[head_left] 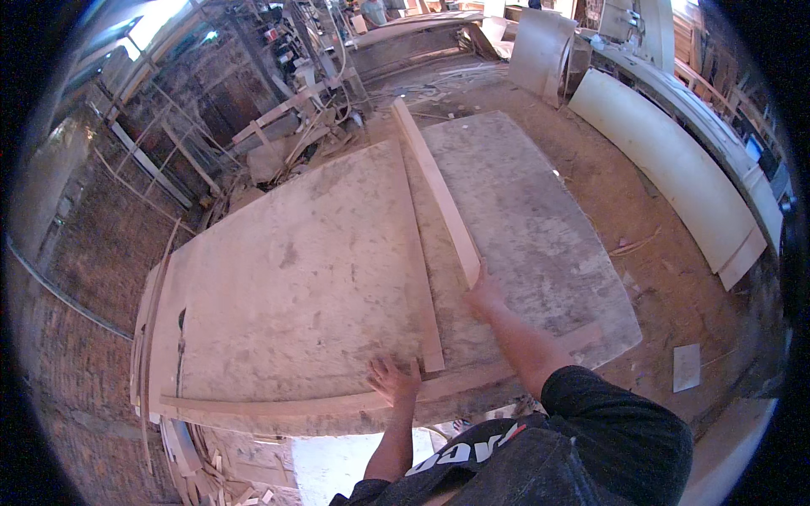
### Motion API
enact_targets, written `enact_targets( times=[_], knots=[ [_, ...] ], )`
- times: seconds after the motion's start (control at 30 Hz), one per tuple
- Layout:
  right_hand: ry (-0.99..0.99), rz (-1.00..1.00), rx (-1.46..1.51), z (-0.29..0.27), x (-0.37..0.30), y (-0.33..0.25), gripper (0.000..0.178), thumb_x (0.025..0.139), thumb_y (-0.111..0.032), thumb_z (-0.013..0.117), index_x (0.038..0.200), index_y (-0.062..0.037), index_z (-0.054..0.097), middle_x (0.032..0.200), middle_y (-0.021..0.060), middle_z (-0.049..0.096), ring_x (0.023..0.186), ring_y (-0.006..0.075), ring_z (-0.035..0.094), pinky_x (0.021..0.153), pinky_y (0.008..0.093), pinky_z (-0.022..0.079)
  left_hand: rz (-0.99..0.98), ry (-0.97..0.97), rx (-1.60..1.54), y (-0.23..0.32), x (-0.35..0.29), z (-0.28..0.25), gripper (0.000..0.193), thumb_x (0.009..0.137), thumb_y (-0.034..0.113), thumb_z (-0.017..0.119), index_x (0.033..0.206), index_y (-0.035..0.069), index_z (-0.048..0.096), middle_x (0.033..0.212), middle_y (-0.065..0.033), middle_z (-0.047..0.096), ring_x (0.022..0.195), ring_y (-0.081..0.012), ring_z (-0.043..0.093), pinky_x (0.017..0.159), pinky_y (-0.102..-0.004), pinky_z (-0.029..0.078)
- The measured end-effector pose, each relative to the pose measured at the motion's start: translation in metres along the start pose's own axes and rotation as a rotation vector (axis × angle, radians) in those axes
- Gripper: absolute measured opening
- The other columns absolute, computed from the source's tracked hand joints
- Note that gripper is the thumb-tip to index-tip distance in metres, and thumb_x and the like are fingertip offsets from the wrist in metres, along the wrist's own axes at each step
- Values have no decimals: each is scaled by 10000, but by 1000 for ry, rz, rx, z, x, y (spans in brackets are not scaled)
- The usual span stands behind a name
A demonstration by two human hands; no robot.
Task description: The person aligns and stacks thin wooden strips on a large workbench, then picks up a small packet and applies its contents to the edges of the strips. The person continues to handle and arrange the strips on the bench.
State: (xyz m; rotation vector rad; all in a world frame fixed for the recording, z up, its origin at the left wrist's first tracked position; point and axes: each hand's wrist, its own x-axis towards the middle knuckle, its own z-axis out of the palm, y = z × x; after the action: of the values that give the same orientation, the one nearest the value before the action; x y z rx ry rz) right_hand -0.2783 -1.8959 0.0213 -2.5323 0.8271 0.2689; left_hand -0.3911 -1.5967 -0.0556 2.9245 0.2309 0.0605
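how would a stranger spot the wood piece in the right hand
Find the broad wooden work surface filling the middle. Across it, a long, straight strip slants away from the right hand. It is paler than the strip on its left, and its near end is gripped.

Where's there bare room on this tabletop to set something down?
Two broad patches of the tabletop look bare: one left of the middle wooden strip, behind the front strip; the other right of the plank in the right hand. It's crowded around the left hand, beside the middle strip's near end.
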Motion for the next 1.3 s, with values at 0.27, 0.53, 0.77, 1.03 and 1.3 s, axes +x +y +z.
enact_targets(
  times=[0.27,0.53,0.77,1.03,1.3],
  knots=[
    [-73,-24,36,-50,-12,25,1052,704,-455,889,1553,-131,359,1294,223,653,1230,385,637,1002,505,543,-96,42,-68,-1,0,-18,947,841,707,654,1549,111,448,1659,-187,311,1567,-383,194,1244,-659,85],
    [-5,-103,86,-87,12,166,814,706,-435,861,1365,-104,516,1245,200,694,1164,384,676,970,485,563,-49,-166,-56,137,20,-46,1079,770,758,711,1549,70,421,1554,-242,445,1460,-432,400,1166,-646,301],
    [7,-82,66,-140,-24,258,709,713,-457,854,1260,-80,605,1217,189,706,1149,376,680,958,489,557,-14,-205,-58,98,77,62,1090,772,648,767,1577,39,355,1525,-298,448,1414,-478,446,1145,-584,394],
    [-104,-8,38,-159,-94,372,758,597,-413,897,1186,6,668,1171,263,699,1113,394,680,934,494,545,-5,-83,-28,84,100,54,953,804,545,748,1415,-108,417,1442,-353,477,1287,-515,549,1009,-594,513],
    [-158,-205,455,-110,-175,427,969,570,-305,957,1365,60,539,1129,180,728,982,345,723,885,438,568,-93,-152,-705,110,92,27,774,796,487,793,1234,-109,567,1059,-273,703,961,-386,703,852,-484,561]
  ],
)
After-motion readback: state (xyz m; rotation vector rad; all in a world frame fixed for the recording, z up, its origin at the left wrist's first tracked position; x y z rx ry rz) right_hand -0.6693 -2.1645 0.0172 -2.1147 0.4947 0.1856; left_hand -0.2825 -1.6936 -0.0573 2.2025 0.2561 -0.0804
